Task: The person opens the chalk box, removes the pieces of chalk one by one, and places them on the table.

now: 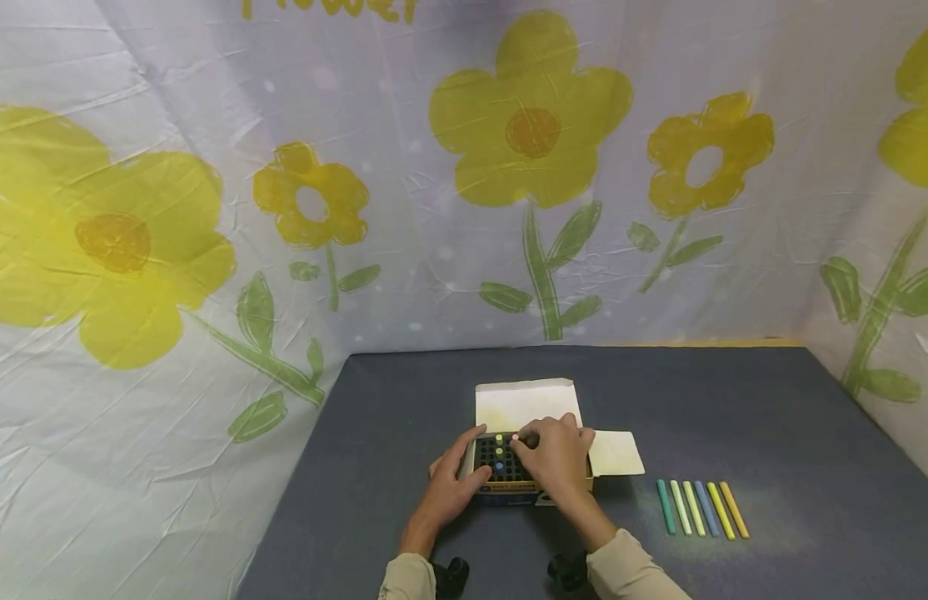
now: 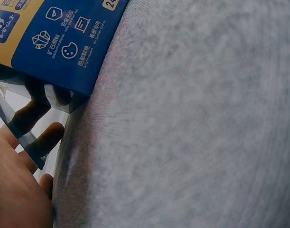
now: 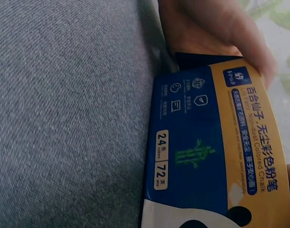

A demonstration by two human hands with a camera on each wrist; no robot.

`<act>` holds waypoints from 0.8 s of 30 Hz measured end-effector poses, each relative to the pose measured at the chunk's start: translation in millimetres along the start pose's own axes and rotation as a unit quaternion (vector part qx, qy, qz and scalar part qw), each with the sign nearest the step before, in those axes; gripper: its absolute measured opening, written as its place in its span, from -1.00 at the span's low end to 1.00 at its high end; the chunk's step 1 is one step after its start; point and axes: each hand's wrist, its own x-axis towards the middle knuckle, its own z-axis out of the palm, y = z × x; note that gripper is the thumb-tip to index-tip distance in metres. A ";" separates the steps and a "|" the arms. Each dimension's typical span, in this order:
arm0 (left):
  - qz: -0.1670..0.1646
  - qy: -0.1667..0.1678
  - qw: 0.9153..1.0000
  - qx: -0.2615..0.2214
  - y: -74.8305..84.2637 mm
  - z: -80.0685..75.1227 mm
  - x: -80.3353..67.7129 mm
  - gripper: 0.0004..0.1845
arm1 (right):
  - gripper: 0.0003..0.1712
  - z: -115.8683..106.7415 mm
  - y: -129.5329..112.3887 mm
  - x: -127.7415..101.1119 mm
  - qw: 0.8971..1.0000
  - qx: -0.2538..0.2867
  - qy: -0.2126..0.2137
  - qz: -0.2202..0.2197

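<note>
An open box of colored chalk (image 1: 535, 498) sits on the dark table, its printed blue and yellow front toward me. Inside is a black holder with rows of round holes. Chalk ends stand in one column: a yellow-green chalk (image 1: 499, 438), another below it and a blue chalk (image 1: 499, 467). My left hand (image 1: 446, 493) grips the box's left end, thumb at the front edge and fingers at the back and side. Over the holder, my right hand (image 1: 557, 457) pinches a pink chalk (image 1: 515, 437) between thumb and forefinger. That hand hides the holder's right part.
Several chalk sticks (image 1: 701, 509), green, pale yellow, blue, yellow and orange, lie in a row right of the box. The raised lid (image 1: 526, 402) stands behind it, and a side flap (image 1: 616, 452) sticks out right. A flower-printed cloth (image 1: 404, 275) hangs behind the table.
</note>
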 end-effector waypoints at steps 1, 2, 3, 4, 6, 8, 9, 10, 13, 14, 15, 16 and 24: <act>0.000 0.001 1.000 0.000 0.2 0.0 0.1 -0.34 | -0.87 1.0 -0.1 -0.3 1.000 -0.003 0.006 -0.003; -0.002 0.002 1.000 -0.001 0.4 -0.1 0.1 -0.34 | -0.87 2.1 0.0 -0.5 1.000 -0.006 0.011 -0.005; -0.003 0.003 1.000 -0.002 0.6 -0.2 0.0 -0.34 | -0.86 3.1 0.2 -0.8 1.000 -0.009 0.017 -0.009; -0.004 0.003 1.000 -0.002 0.7 -0.3 -0.1 -0.34 | -0.86 4.0 0.5 -1.0 1.000 -0.012 0.021 -0.011; -0.004 0.005 1.000 -0.003 0.8 -0.4 -0.5 -0.34 | -0.86 5.5 0.8 -1.3 0.999 -0.013 0.026 -0.015; -0.005 0.006 1.000 -0.003 0.6 -0.2 -0.9 -0.35 | -0.86 6.0 0.9 -1.6 0.999 -0.015 0.029 -0.016; -0.004 0.006 1.000 -0.003 0.5 -0.1 -1.0 -0.34 | -0.86 6.0 0.8 -1.7 0.999 -0.015 0.029 -0.016; -0.003 0.006 1.000 -0.003 0.1 0.0 -0.9 -0.34 | -0.86 5.9 0.7 -1.7 0.999 -0.014 0.027 -0.015; -0.002 0.005 1.000 -0.003 -0.6 0.5 -1.0 -0.34 | -0.87 4.4 -0.1 -1.8 1.000 -0.009 0.024 -0.012; -0.002 0.004 1.000 -0.003 -0.6 0.5 -1.0 -0.34 | -0.87 3.7 -0.5 -1.7 1.000 -0.005 0.022 -0.010; 0.000 0.004 1.000 -0.004 -0.8 0.5 -0.9 -0.34 | -0.87 3.0 -0.9 -1.5 1.000 -0.001 0.020 -0.009; 0.001 0.004 1.000 -0.004 -1.0 0.6 -0.8 -0.34 | -0.88 2.3 -1.1 -1.3 1.000 0.003 0.018 -0.007; -0.001 0.004 1.000 -0.003 0.1 0.2 -0.9 -0.34 | -0.92 -2.5 -1.4 0.0 0.999 0.040 -0.001 -0.002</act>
